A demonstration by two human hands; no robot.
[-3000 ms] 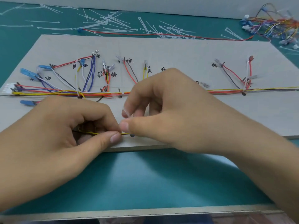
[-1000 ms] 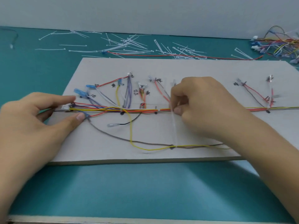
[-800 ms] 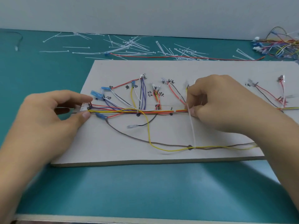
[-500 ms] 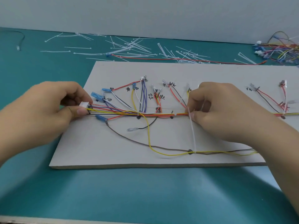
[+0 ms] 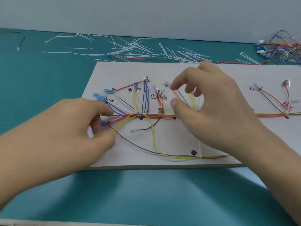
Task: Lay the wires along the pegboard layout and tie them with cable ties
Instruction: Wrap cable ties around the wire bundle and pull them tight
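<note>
Right hand (image 5: 211, 111) has released the white cable tie (image 5: 199, 146), its grip spread over the pegboard (image 5: 123, 70). Left hand (image 5: 70, 137) pinches the wire bundle (image 5: 154, 114) at its left end. The tie, looped round the yellow and brown wires (image 5: 179, 156) near the front edge, looks fastened.

Nearer than the 2 hands, bare teal table (image 5: 146, 193) gave passing room; between left hand (image 5: 65, 136) and right hand (image 5: 219, 115), looping wires (image 5: 153, 136) crossed the pegboard (image 5: 171, 141); beyond both, scattered cable ties (image 5: 130, 48) littered the table.
</note>
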